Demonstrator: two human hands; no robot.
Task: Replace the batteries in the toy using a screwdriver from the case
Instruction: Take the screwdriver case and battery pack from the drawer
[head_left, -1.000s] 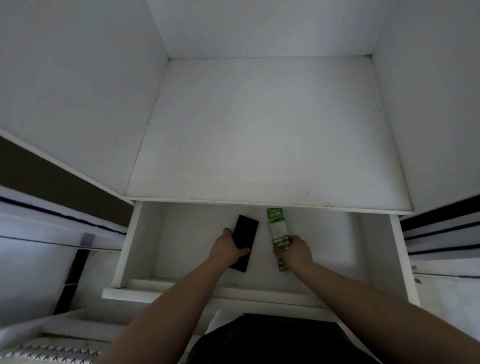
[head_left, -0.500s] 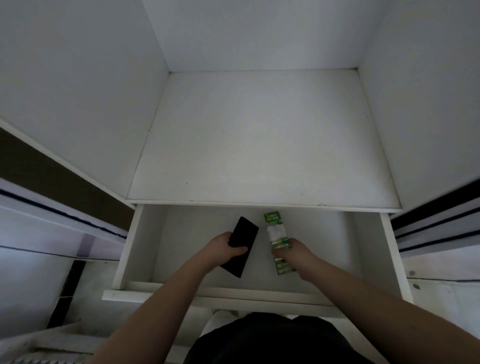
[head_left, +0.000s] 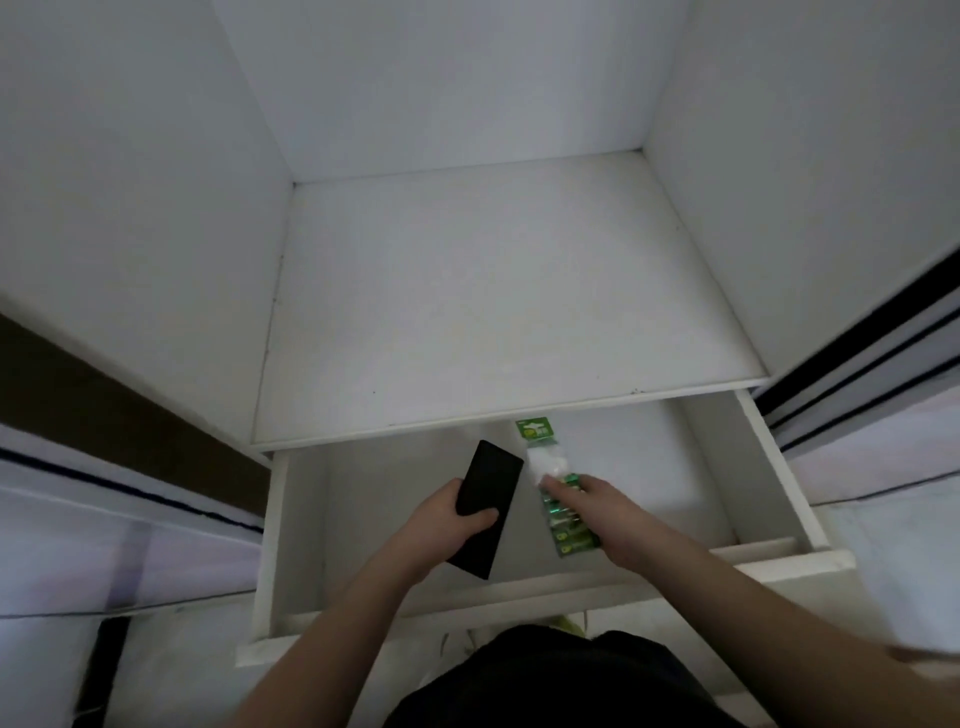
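- Your left hand is wrapped around a flat black case, thumb across its top face, fingers curled under its left edge.
- The case is tilted, far end pointing up and right, near end toward you; it sits over the open white drawer, and you can't tell if its lower corner touches the drawer floor.
- Your right hand is on a green battery pack, fingers pinched on its middle section, index finger stretched out over the clear blister part.
- The pack runs lengthwise front to back, green header card at the far end near the shelf edge, green cells at the near end beside your wrist.
- Grip on the pack looks closed, but the frame is soft there, so lifted or lying flat is unclear.
- Case and pack lie just beside each other, not touching, case on the left.
- Both are inside the drawer, which is pulled out below a bare white shelf in a white cabinet.
- Both forearms are bare; dark clothing fills the bottom centre.
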